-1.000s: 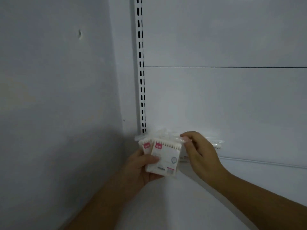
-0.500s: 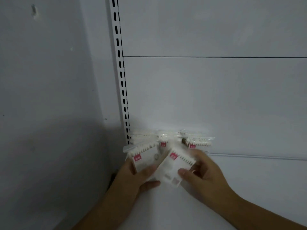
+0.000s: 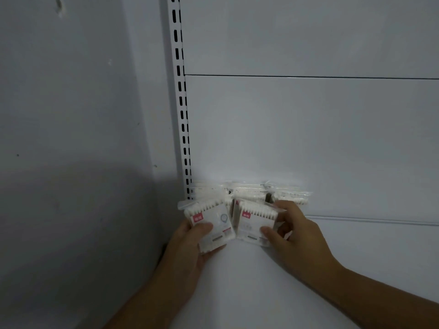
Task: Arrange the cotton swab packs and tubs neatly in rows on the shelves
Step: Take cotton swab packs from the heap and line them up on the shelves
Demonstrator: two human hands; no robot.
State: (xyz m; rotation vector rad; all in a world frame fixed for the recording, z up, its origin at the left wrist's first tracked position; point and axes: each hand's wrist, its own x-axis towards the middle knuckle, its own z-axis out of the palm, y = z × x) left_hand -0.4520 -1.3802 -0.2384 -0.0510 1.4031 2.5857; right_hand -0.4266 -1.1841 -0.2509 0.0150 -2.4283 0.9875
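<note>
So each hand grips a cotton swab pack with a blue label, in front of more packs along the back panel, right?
Not quite: the head view shows red labels, not blue. The left hand grips one cotton swab pack, the right hand a second pack, in front of more packs along the back panel.

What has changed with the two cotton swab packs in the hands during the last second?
The right hand took the front clear plastic cotton swab pack with a red label from the pair in the left hand and moved it right, beside the left hand's pack. The back row of packs stayed in place.
</note>
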